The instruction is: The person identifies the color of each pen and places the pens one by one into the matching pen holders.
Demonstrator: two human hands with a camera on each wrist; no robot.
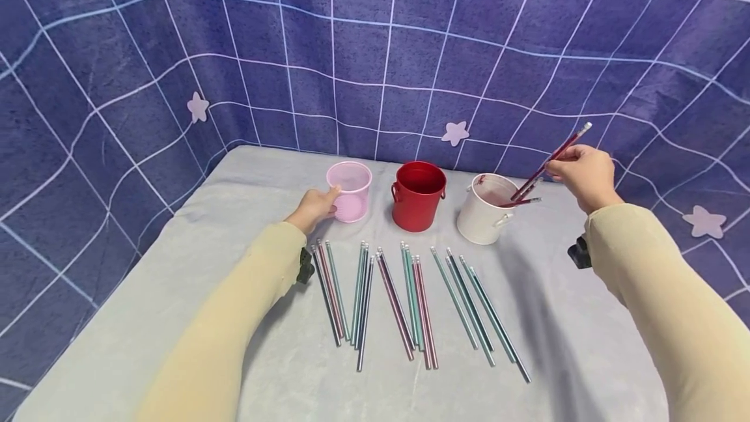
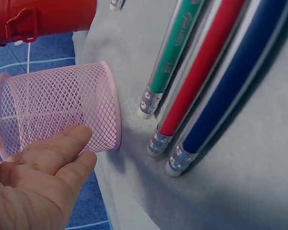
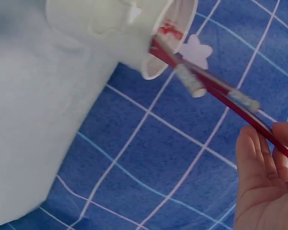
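At the pink mesh cup [image 1: 351,204], the left hand [image 1: 316,207] has its thumb by the rim and its fingers along the outside. The left wrist view shows those fingers extended in front of the mesh [image 2: 62,91], palm toward the camera. On the right, the right hand [image 1: 586,174] pinches a dark red pencil [image 1: 565,147] near its eraser end. That pencil slants down to the mouth of the white bucket [image 1: 477,223]. Two more red pencils lean out over the same rim, eraser ends outward, one of them a short-looking pencil [image 1: 524,202].
Between cup and white bucket stands a red bucket [image 1: 413,210] with side handles. Several green, red and dark blue pencils [image 1: 364,318] lie in groups on the pale cloth-covered table [image 1: 281,370]. A blue gridded curtain [image 1: 363,38] hangs behind the table's back edge.
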